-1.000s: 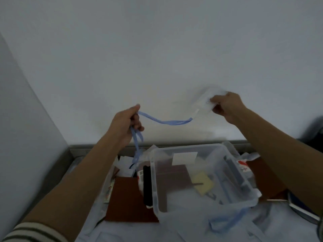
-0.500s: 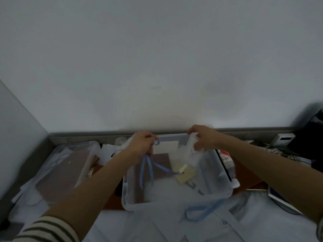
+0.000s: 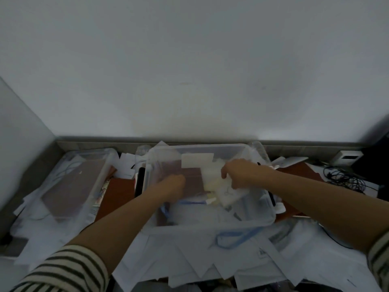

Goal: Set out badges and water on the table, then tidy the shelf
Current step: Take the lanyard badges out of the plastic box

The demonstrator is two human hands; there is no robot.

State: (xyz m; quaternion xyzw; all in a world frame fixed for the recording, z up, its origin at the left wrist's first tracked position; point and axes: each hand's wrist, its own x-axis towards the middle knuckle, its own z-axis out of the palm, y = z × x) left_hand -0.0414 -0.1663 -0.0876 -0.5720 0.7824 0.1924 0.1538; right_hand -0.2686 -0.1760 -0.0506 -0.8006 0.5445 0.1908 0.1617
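A clear plastic storage box point(image 3: 210, 225) sits in the middle of the cluttered surface. Both my hands are inside it. My left hand point(image 3: 172, 184) is blurred and reaches down to the box floor, where the blue lanyard point(image 3: 189, 201) lies beside it. My right hand point(image 3: 242, 172) holds the clear badge holder point(image 3: 228, 193) low in the box, over a yellow note. Whether my left hand still grips the lanyard is unclear. A second blue lanyard point(image 3: 237, 238) lies on papers in front of the box.
Another clear box point(image 3: 73, 186) with a brown lining stands at the left. Loose white papers point(image 3: 210, 262) cover the front. A white bottle point(image 3: 279, 207) lies right of the box, with tangled black cables point(image 3: 345, 179) and a small white device point(image 3: 347, 158) further right. A grey wall rises behind.
Both hands came down from in front of the wall into the clear box, bringing the blue lanyard and badge holder with them. The view tilted downward.
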